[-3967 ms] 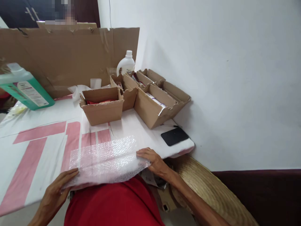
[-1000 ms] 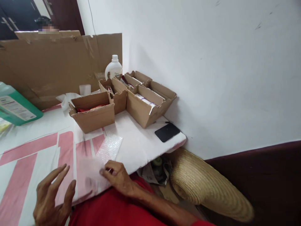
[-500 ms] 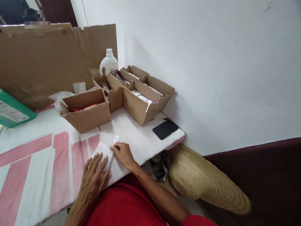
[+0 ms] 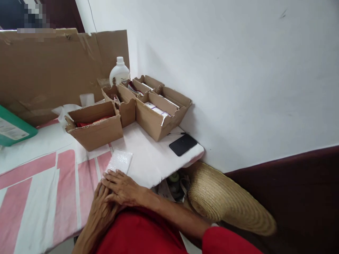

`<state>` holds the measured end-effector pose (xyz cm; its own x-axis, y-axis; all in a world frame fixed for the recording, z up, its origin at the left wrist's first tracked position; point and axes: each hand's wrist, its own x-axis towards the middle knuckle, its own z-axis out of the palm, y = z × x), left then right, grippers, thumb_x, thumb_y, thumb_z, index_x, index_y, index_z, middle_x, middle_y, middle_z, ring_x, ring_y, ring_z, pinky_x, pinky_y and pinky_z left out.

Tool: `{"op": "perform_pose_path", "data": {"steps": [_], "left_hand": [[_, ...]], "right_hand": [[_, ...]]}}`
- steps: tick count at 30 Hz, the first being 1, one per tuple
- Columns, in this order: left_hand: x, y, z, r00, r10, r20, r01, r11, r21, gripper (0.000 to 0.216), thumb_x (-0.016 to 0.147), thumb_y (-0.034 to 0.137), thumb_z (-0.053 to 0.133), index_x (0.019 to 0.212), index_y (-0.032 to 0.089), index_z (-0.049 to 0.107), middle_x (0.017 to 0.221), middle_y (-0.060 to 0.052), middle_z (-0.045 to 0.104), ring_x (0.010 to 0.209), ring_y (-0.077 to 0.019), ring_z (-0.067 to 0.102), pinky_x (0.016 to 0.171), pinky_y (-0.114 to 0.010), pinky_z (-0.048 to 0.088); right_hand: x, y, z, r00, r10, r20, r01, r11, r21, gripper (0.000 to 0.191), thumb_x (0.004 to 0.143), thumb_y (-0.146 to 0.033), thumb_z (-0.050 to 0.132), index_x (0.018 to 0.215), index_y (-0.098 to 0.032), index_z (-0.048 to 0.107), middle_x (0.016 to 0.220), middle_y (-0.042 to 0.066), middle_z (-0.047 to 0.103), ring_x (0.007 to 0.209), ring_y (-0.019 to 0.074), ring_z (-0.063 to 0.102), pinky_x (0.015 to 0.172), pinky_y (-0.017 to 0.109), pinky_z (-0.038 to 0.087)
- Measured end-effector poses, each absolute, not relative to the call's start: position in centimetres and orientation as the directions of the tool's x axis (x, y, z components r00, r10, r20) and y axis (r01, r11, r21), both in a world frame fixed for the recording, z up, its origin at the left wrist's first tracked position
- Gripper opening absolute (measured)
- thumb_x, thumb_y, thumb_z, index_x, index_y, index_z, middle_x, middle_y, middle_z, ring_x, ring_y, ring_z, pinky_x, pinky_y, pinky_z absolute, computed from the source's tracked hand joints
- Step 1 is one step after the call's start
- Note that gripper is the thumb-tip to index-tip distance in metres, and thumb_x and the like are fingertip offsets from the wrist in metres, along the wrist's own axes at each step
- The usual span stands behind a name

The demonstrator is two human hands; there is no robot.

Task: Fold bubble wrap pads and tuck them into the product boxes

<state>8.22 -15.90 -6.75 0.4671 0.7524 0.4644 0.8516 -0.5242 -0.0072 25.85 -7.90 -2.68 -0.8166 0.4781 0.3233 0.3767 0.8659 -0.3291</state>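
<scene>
A clear bubble-wrap pouch (image 4: 121, 161) lies flat at the table's front edge, its near end covered by my hands. My right hand (image 4: 122, 188) is open and palm down, its fingers stretched over the pouch's near end and across the fingers of my left hand. Beneath it, my left hand (image 4: 102, 208) rests flat at the pouch's lower left, with its fingertips partly hidden. Neither hand shows anything gripped in it.
Several cardboard boxes, including a near-left box (image 4: 97, 132) and a right box (image 4: 150, 121), hold packets. A black phone (image 4: 182, 144) lies by the right edge. A white jug (image 4: 119, 72) and green container (image 4: 16, 128) stand behind. A straw hat (image 4: 227, 201) is below the table.
My right hand has moved left and down from the pouch's right edge, unpinching and laying its fingers flat over my left hand. The pouch now looks flatter. The view has shifted slightly.
</scene>
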Motion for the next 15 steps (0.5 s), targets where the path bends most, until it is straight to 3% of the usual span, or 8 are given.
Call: {"op": "perform_pose_path", "data": {"steps": [3,7,12,15], "left_hand": [[8.3,-15.8,-6.2,0.472,0.791,0.389,0.862,-0.506,-0.016,0.047,0.092,0.041,0.060,0.136,0.023,0.061,0.154,-0.014,0.051,0.147,-0.0304,0.041,0.117,-0.048,0.036],[8.7,-15.7,-5.2,0.443,0.837,0.321,0.884,-0.468,0.000,0.062,0.094,0.041,0.058,0.153,0.029,0.044,0.161,-0.011,0.043,0.147,-0.0293,0.042,0.118,-0.046,0.034],[7.8,-15.3,-4.5,0.427,0.835,0.348,0.865,-0.489,0.111,0.063,0.096,0.030,0.052,0.157,0.028,0.035,0.154,-0.012,0.052,0.140,-0.0262,0.051,0.113,-0.042,0.042],[6.7,-15.0,-3.5,0.427,0.817,0.387,0.836,-0.520,0.176,0.058,0.095,0.026,0.053,0.152,0.023,0.041,0.146,-0.015,0.058,0.131,-0.0241,0.059,0.104,-0.037,0.051]], "right_hand": [[26.9,-5.4,-4.1,-0.819,0.532,0.218,0.459,0.833,-0.309,0.079,0.095,-0.070,0.050,0.155,-0.017,0.042,0.163,0.014,0.039,0.153,0.0278,0.030,0.126,0.048,0.022],[29.8,-1.3,-4.8,-0.704,0.699,0.127,0.648,0.704,-0.290,0.083,0.096,-0.071,0.046,0.160,-0.020,0.033,0.167,0.014,0.027,0.156,0.0291,0.022,0.125,0.053,0.020],[31.5,0.1,-5.1,-0.667,0.737,0.109,0.688,0.665,-0.291,0.087,0.096,-0.074,0.041,0.162,-0.019,0.028,0.168,0.013,0.023,0.158,0.0307,0.016,0.126,0.055,0.016],[31.3,-0.1,-5.4,-0.662,0.742,0.109,0.686,0.658,-0.311,0.086,0.097,-0.074,0.037,0.162,-0.018,0.028,0.169,0.013,0.022,0.158,0.0307,0.015,0.126,0.056,0.015]]}}
